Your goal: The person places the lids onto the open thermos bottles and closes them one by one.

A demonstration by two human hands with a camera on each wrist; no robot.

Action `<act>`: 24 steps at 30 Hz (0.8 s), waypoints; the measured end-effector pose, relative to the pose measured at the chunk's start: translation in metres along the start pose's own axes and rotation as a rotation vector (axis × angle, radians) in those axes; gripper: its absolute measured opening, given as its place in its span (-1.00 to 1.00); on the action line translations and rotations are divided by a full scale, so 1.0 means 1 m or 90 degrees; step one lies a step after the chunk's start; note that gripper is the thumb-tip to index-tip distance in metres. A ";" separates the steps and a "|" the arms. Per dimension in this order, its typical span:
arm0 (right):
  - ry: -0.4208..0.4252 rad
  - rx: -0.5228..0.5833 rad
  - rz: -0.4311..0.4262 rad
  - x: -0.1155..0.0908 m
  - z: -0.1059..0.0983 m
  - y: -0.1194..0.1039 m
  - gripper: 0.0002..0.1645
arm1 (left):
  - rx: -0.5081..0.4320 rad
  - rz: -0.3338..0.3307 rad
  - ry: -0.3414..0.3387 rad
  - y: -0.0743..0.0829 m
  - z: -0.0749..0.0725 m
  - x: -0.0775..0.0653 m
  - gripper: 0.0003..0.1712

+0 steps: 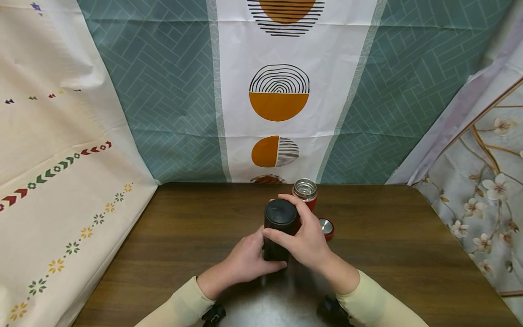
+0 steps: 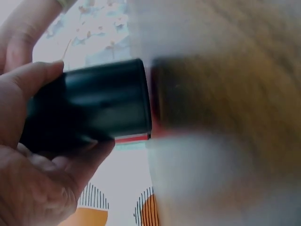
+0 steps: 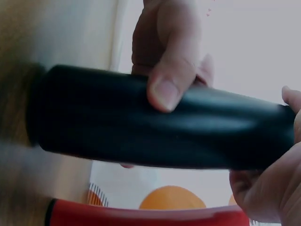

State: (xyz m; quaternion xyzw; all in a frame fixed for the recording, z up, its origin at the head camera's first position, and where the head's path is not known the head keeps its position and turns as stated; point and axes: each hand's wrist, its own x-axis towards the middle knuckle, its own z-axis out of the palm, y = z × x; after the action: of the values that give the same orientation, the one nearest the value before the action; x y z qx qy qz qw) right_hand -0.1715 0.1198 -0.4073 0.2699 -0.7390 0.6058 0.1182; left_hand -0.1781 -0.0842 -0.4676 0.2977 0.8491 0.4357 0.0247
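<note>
A black thermos bottle [image 1: 278,247] stands upright at the middle of the table in the head view, between both hands. My left hand [image 1: 245,261] grips its body from the left, with the thumb [image 3: 171,80] laid across the side in the right wrist view. Higher up, my right hand [image 1: 311,238] holds the black top [image 1: 281,211], its fingers around the far side and thumb at the near side. The bottle's base [image 3: 42,110] is right at the tabletop in the right wrist view.
Behind the bottle, to its right, a red thermos [image 1: 312,202] stands uncapped, its steel mouth showing. A red-rimmed lid [image 1: 327,227] lies in front of it. Patterned cloths [image 1: 175,100] hang behind the brown wooden table [image 1: 392,254] and along both sides.
</note>
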 end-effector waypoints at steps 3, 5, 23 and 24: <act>-0.037 0.019 0.033 0.002 -0.007 -0.001 -0.04 | -0.048 0.005 -0.021 -0.002 -0.004 0.001 0.02; -0.065 0.033 0.043 0.004 -0.011 -0.001 -0.03 | -0.077 0.003 -0.036 -0.004 -0.005 0.001 -0.01; -0.311 0.218 -0.065 0.019 -0.034 0.013 0.00 | -0.141 -0.009 -0.168 -0.008 -0.011 0.002 -0.17; -0.318 0.224 -0.065 0.019 -0.035 0.014 0.01 | -0.150 -0.006 -0.177 -0.008 -0.012 0.002 -0.18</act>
State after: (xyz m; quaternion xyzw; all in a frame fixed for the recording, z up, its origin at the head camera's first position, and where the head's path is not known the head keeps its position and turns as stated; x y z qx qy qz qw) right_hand -0.2003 0.1499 -0.4006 0.4638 -0.6142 0.6327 -0.0853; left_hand -0.1874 -0.0953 -0.4659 0.3460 0.7820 0.4867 0.1787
